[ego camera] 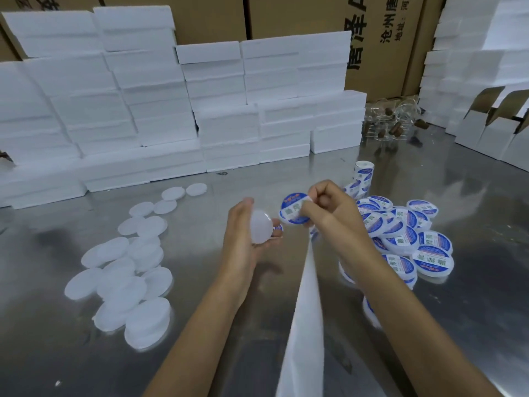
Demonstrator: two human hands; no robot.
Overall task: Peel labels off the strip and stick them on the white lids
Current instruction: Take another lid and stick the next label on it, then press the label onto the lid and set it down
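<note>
Label: round, blue rim, white centre band with green characters, too blurred to read. Right hand pinches it at its right edge, just above the white backing strip that trails toward the camera. Left hand curls around 1 bare white lid, held on edge just left of the label. Labelled lids piled at right; unlabelled lids at left on the steel table. Behind: foam blocks, a label roll, cartons printed "沧州" and "地址".
</note>
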